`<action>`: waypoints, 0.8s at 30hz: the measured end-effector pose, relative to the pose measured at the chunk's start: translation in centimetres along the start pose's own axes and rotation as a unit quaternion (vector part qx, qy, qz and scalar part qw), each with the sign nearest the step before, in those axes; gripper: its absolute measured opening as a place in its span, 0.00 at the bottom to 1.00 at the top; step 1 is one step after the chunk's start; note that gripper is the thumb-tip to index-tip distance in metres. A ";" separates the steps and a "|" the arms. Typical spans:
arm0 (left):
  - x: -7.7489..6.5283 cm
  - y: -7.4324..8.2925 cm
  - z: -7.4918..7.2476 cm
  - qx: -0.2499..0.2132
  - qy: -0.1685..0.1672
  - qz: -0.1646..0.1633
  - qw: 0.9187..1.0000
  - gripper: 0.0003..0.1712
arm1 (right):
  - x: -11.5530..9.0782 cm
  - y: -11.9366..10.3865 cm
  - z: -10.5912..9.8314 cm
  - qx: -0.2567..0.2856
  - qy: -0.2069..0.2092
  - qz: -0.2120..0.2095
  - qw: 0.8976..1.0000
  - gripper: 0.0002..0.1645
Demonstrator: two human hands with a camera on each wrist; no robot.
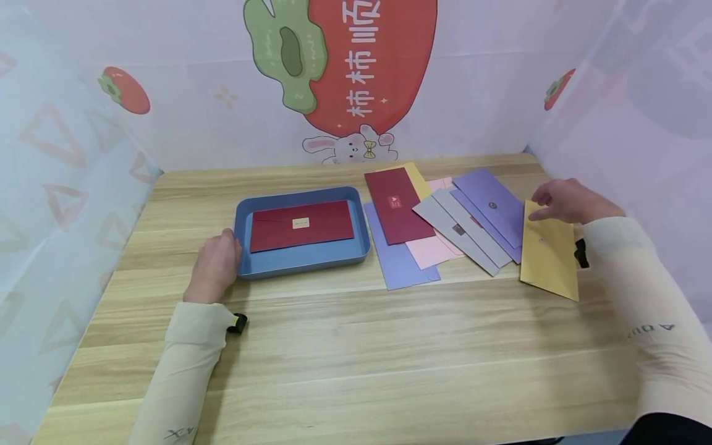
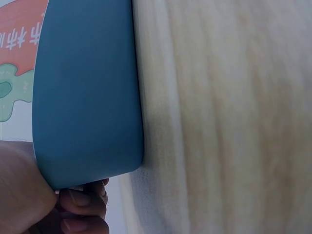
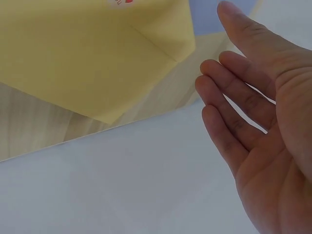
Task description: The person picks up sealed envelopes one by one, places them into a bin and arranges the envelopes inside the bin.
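Observation:
At the left, my left hand (image 1: 216,262) grips the left end of a blue tray (image 1: 303,267). In the left wrist view its fingers (image 2: 83,202) curl beside the tray's end wall. A dark red envelope (image 1: 328,224) with a cream label lies inside the tray. My right hand (image 1: 567,201) is over the upper end of a yellow envelope (image 1: 549,256). In the right wrist view that hand (image 3: 263,122) has thumb and fingers loosely extended and apart, with nothing between them; the yellow envelope (image 3: 97,63) lies just beyond the fingertips.
Between tray and right hand, overlapping envelopes spread across the wooden table (image 1: 356,346): a dark red one (image 1: 397,219), a blue-violet one (image 1: 392,266), a pink one (image 1: 425,252), grey ones (image 1: 453,225) and purple ones (image 1: 484,185). A patterned cloth (image 1: 473,93) hangs behind the table.

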State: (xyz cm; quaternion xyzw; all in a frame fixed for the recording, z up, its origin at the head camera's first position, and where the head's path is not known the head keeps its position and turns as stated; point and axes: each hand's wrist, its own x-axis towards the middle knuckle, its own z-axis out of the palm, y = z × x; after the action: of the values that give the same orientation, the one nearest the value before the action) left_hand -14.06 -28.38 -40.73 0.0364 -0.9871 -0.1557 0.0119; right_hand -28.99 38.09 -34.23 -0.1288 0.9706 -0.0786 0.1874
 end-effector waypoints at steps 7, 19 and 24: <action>0.0 -0.1 0.0 0.004 0.003 0.002 1.000 0.17 | 0.5 0.5 0.6 0.031 -0.023 0.025 0.999 0.37; 0.1 0.1 -0.1 0.011 -0.001 -0.002 1.000 0.17 | 1.4 1.0 0.4 0.019 -0.032 0.024 0.999 0.38; 0.1 0.1 0.0 0.012 -0.003 -0.002 1.000 0.17 | 1.7 1.1 0.2 0.022 -0.038 0.025 0.999 0.39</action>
State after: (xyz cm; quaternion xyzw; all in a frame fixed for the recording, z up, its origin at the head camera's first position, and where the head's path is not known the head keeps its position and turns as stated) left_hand -14.16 -28.30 -40.67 0.0385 -0.9887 -0.1444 0.0086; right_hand -30.64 38.60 -35.25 -0.1033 0.9636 -0.0905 0.2293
